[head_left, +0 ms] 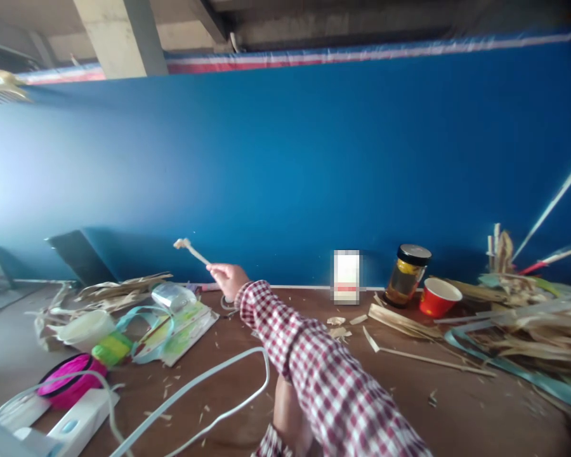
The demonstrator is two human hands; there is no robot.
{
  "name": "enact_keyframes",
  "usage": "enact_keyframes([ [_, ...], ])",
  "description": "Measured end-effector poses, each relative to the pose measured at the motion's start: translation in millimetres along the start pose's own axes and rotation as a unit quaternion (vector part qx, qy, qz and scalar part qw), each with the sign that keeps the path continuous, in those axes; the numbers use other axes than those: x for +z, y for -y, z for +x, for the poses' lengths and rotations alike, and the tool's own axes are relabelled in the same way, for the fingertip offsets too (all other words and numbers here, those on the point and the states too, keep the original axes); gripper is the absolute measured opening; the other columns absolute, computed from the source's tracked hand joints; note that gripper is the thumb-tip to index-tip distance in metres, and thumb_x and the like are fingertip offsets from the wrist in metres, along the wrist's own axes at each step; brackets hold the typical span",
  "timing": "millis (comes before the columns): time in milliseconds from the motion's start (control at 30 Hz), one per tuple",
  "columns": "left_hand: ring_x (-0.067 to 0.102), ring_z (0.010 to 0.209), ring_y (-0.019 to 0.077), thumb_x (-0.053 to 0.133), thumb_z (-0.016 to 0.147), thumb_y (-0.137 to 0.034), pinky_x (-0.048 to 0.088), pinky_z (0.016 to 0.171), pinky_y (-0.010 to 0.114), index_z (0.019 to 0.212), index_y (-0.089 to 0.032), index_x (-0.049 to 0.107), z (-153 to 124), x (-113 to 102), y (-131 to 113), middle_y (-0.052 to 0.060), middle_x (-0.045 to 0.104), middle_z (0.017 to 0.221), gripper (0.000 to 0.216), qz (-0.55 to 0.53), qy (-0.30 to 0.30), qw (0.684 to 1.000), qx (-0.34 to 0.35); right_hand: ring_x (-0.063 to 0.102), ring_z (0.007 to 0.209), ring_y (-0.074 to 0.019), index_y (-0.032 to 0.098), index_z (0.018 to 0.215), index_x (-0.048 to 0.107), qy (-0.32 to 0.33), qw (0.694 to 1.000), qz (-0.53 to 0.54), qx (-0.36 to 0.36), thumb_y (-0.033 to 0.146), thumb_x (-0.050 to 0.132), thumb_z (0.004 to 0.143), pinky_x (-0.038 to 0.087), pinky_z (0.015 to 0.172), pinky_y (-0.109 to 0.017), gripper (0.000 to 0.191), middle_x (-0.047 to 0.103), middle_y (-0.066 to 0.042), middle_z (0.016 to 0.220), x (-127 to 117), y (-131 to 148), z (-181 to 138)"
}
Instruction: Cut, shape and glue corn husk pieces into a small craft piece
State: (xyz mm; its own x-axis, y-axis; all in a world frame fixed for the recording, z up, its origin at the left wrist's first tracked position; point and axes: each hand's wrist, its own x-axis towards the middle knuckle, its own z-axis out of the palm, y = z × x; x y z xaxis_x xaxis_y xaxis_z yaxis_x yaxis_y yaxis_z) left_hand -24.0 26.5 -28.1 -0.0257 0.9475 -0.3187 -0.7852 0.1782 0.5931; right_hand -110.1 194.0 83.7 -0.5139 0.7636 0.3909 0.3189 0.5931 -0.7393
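My right hand (229, 279), in a red-and-white checked sleeve, reaches out over the far side of the table. It is closed around a thin pale stick with a knobbed tip (196, 252), which points up and left before the blue wall. Below my right sleeve, a part of my left hand and wrist (288, 403) shows; its fingers are hidden. Near my right hand lie a green-and-white booklet (190, 333) and a clear plastic container (174, 296). A white cable (204, 377) loops in front of my arms.
Dried husks (124, 291), a pale bowl (85, 330), a pink pouch (73, 379) and a white power strip (88, 422) crowd the left. A dark-lidded jar (408, 276), a red paper cup (438, 298) and a husk pile (542, 336) stand right. Scraps dot the brown table (361, 393).
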Motion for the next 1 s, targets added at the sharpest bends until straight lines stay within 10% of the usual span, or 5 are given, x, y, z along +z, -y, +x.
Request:
enact_keyframes([
  [267, 0.057, 0.062, 0.0075, 0.053, 0.086, -0.031, 0.046, 0.051, 0.016, 0.098, -0.015, 0.065, -1, 18, -21, 0.003, 0.064, 0.083, 0.023, -0.119, 0.106, 0.987, -0.024, 0.056, 0.111, -0.0184, 0.027, 0.113, 0.063, -0.022, 0.951, 0.307, -0.016, 0.041, 0.043, 0.092, 0.048, 0.089, -0.035, 0.032, 0.061, -0.004, 0.122, -120, 33, -129],
  [533, 0.057, 0.069, 0.0074, 0.067, 0.077, -0.029, 0.051, 0.058, 0.018, 0.113, -0.020, 0.059, -20, 25, -25, 0.007, 0.060, 0.113, 0.038, -0.057, 0.213, 0.975, -0.026, 0.062, 0.097, -0.0203, 0.022, 0.107, 0.067, -0.092, 0.994, 0.038, 0.043, 0.029, 0.047, 0.091, 0.049, 0.086, -0.034, 0.026, 0.066, -0.008, 0.110, -147, 19, -313],
  [733, 0.055, 0.059, 0.0048, 0.065, 0.078, -0.016, 0.046, 0.047, 0.012, 0.093, -0.013, 0.064, -30, 25, -13, 0.001, 0.062, 0.076, 0.015, -0.009, 0.157, 0.987, -0.016, 0.066, 0.079, -0.0185, 0.018, 0.097, 0.063, -0.150, 0.981, 0.057, 0.108, 0.029, 0.050, 0.088, 0.052, 0.072, -0.031, 0.019, 0.070, -0.008, 0.091, -143, -4, -340],
  [1000, 0.056, 0.055, 0.0032, 0.066, 0.076, -0.014, 0.050, 0.050, 0.011, 0.098, -0.016, 0.063, -33, 26, -18, 0.002, 0.065, 0.084, 0.023, 0.045, 0.145, 0.988, 0.025, 0.053, 0.048, -0.0082, 0.016, 0.084, 0.064, -0.163, 0.949, 0.192, 0.188, 0.035, 0.061, 0.079, 0.043, 0.047, -0.020, 0.019, 0.068, -0.002, 0.068, -146, -10, -343],
])
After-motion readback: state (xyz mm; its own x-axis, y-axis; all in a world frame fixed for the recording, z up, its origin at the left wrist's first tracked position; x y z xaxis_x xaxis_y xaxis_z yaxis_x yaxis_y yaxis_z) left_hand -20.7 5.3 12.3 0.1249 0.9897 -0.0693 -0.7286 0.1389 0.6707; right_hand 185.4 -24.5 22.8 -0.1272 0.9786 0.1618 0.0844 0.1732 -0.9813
